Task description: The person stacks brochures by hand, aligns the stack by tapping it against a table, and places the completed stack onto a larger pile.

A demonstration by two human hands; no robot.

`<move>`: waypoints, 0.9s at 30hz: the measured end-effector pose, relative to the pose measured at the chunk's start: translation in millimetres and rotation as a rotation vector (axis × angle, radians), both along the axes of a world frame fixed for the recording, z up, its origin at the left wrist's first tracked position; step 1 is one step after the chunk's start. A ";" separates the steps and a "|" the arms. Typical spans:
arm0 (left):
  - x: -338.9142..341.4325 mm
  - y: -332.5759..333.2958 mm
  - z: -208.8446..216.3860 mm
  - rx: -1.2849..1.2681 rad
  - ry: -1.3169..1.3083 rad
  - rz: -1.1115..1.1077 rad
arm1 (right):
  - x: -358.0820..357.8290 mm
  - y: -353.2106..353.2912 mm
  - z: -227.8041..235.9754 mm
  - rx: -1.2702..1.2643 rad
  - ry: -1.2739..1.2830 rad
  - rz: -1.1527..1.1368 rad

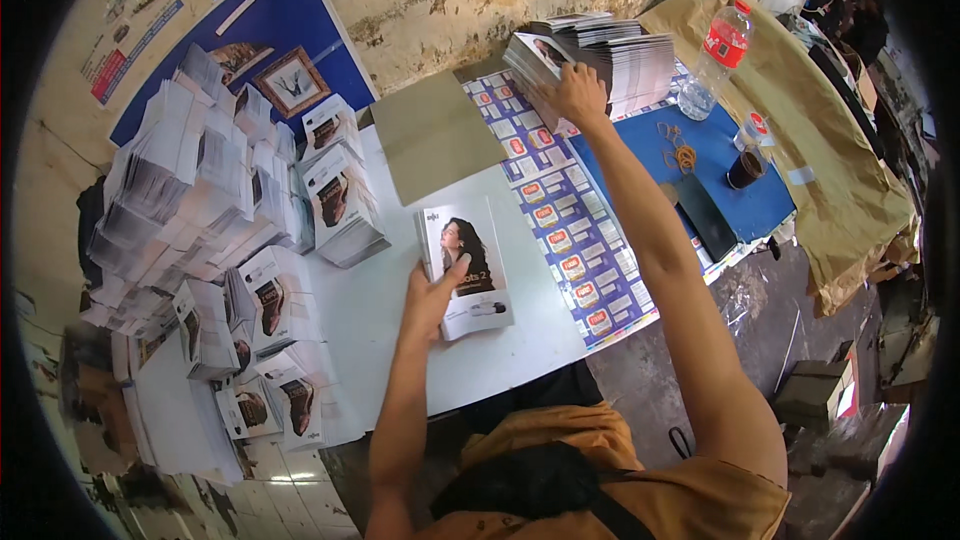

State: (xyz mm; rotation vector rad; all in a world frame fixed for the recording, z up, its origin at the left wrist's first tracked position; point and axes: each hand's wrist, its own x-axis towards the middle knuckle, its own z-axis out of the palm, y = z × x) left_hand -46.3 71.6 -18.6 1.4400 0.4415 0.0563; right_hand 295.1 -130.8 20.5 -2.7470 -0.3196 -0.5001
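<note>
My left hand [432, 292] is closed on the left edge of a small pile of white booklets [478, 312], its thumb lying over the top cover. A dark-haired person is printed on that cover. My right arm stretches to the far right, where my right hand [578, 95] grips the near edge of a booklet [537, 58] on top of a stack. Right behind that hand rise tall stacks of the same booklets [640, 70], pages facing me. What the right fingertips pinch is partly hidden.
Bundled booklets [180, 180] are heaped high at the left. On the right, a blue mat [640, 135] carries rubber bands [685, 157], a dark phone-like slab [706, 220], a cup of dark drink [745, 169] and a plastic bottle [712, 60]. Grey board [430, 135] lies mid-table; brown paper [850, 190] drapes beyond.
</note>
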 end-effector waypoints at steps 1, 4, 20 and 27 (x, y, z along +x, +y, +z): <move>4.3 -4.1 -11.1 -0.083 0.079 0.013 | 9.5 -6.8 -5.1 0.000 -0.007 -0.009; 6.7 -13.7 -31.3 0.083 0.100 0.068 | 25.1 -13.5 -5.3 0.002 -0.071 0.056; 7.1 -15.6 -23.6 0.149 0.132 0.122 | -53.7 -14.6 81.6 -0.255 -0.395 0.310; 10.8 -17.6 -21.4 0.145 0.185 0.119 | -229.8 -16.5 125.4 0.064 -0.357 0.636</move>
